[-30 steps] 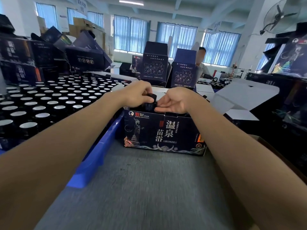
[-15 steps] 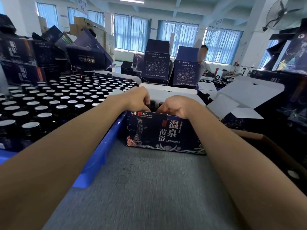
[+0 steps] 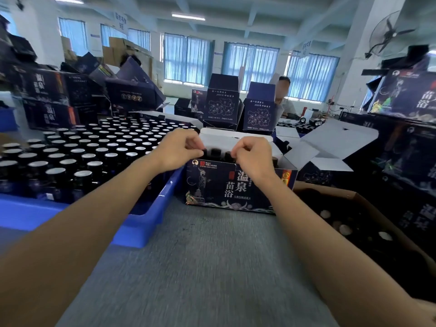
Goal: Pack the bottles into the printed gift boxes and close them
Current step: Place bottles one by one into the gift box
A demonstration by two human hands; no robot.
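Navy gift box (image 3: 236, 185) open — left hand (image 3: 177, 152) and right hand (image 3: 254, 159) curl fingers (image 3: 193, 142) over bottles (image 3: 215, 152); grip unclear.

Daylight pours through the curtained windows (image 3: 186, 57) along the far wall, helped by ceiling tube lights (image 3: 188, 17), so the room is bright with soft shadows. Silver caps on the bottles (image 3: 101, 149) catch pale glare. Wide-angle bending bows the picture's edges, and the near edge of the grey worktop (image 3: 200, 267) is streaked with motion blur.
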